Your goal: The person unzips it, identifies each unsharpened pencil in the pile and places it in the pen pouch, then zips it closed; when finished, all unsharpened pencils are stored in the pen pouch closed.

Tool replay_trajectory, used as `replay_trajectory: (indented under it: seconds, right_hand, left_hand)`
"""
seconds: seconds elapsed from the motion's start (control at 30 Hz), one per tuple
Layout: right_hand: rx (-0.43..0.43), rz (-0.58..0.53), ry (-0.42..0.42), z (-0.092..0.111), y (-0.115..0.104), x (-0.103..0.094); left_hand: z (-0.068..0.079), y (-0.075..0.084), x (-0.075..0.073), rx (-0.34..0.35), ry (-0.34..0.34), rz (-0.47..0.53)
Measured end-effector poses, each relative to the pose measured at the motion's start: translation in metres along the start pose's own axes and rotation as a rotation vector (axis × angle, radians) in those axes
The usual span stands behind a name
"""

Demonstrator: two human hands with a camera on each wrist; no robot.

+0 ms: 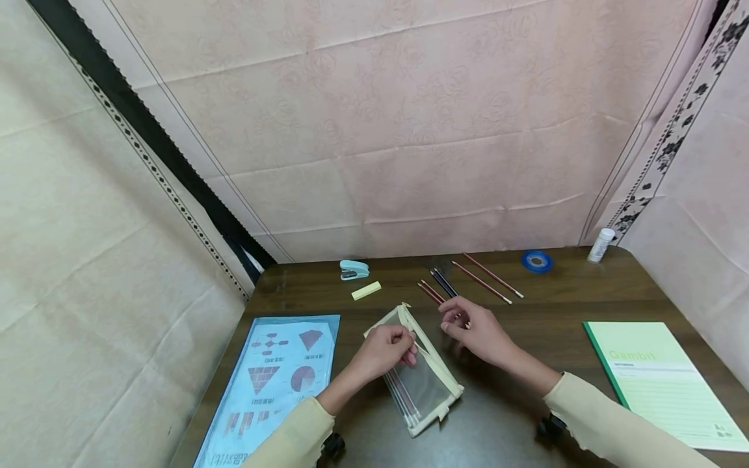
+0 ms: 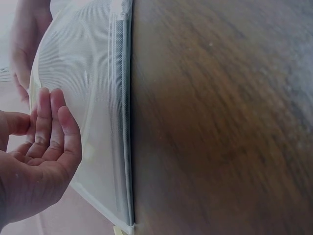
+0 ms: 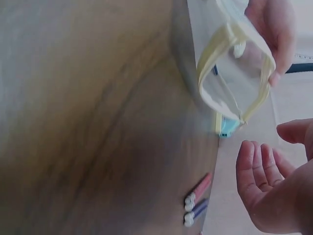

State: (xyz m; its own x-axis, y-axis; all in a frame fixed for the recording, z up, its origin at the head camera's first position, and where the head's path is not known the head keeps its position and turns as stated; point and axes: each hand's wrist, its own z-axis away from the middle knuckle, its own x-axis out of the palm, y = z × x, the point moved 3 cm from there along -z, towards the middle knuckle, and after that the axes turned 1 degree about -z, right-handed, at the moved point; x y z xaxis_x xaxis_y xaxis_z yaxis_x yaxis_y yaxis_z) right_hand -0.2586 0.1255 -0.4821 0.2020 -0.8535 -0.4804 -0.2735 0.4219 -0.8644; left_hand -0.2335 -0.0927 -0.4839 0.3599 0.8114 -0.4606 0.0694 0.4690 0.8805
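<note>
A cream-edged mesh zip pouch (image 1: 434,364) lies slanted on the table, with several white-ended pencils (image 1: 404,393) inside. Its zipped mouth (image 3: 201,81) gapes wide in the right wrist view. My left hand (image 1: 386,348) pinches the pouch's upper edge between thumb and fingers; the left wrist view shows that hand (image 2: 46,152) against the mesh. To the right of the pouch, my right hand (image 1: 476,328) hovers with nothing in it, fingers relaxed and thumb apart (image 3: 274,183). Just beyond its fingertips lie red pencils (image 1: 430,292) and dark blue pencils (image 1: 443,283).
Two more red pencils (image 1: 481,282) lie farther right. At the back are a light blue stapler (image 1: 354,270), a yellow strip (image 1: 366,290), a blue tape roll (image 1: 536,261) and a white bottle (image 1: 601,245). A blue folder (image 1: 281,370) lies left, a green notepad (image 1: 661,383) right.
</note>
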Motion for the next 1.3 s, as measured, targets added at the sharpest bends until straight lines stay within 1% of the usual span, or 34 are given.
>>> replay_trajectory:
  seconds: [0.13,0.47,0.63,0.67,0.83,1.0,1.17,1.3]
  right_hand:
    - [-0.033,0.064,0.05,-0.004,0.004,-0.008]
    - [-0.04,0.113,0.114,-0.02,0.021,-0.026]
    - [-0.033,0.124,0.14,-0.029,0.032,-0.037]
    - [-0.032,0.127,0.153,-0.031,0.034,-0.039]
    - [-0.082,0.154,0.235,-0.035,0.038,-0.049]
    - [-0.093,0.176,0.299,-0.04,0.042,-0.057]
    - [-0.087,0.172,0.309,-0.046,0.05,-0.066]
    - [-0.059,0.162,0.303,-0.048,0.057,-0.073]
  left_hand:
    - [-0.001,-0.001,0.001,-0.005,0.001,-0.002]
    - [-0.001,-0.001,0.0,0.004,-0.004,-0.013]
    - [-0.002,-0.001,0.0,-0.007,-0.005,-0.014]
    - [-0.002,-0.001,0.0,-0.01,-0.005,-0.013]
    - [-0.002,-0.002,0.001,-0.012,-0.005,-0.013]
    - [-0.002,-0.002,0.001,0.0,0.001,-0.014]
    - [-0.002,-0.003,0.0,-0.011,0.004,-0.02]
    - [-0.002,-0.002,0.001,-0.011,-0.001,-0.015]
